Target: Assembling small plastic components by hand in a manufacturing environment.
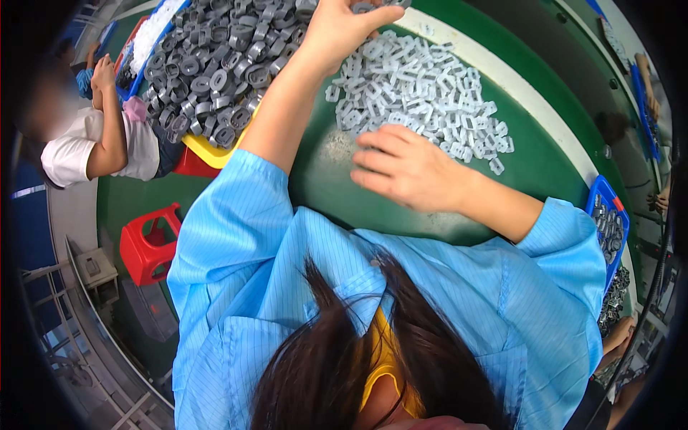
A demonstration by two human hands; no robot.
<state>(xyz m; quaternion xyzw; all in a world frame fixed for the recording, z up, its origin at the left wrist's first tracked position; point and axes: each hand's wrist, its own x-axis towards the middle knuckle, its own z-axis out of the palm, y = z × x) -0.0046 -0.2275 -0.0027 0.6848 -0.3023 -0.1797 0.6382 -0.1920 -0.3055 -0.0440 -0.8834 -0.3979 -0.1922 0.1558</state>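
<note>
My left hand [344,32] reaches to the top edge of the view, beside the heap of dark grey ring-shaped plastic parts [215,79]. Between its thumb and fingers shows a grey plastic part [363,7]; the picture's edge cuts off some of the fingers. Lower down, my right hand [412,168] hovers over or rests on the green table [322,172], palm down, with loosely bent fingers apart and nothing visible in them. Just beyond it spreads a pile of small translucent white plastic clips [423,93], whose near edge the hand partly covers.
A yellow tray [215,152] sits under the grey heap's near side. At left are a red stool [150,244] and a seated person in white [107,143]. A blue bin of grey parts [608,229] stands at right, with other people's hands nearby. A pale strip [523,100] crosses behind the clips.
</note>
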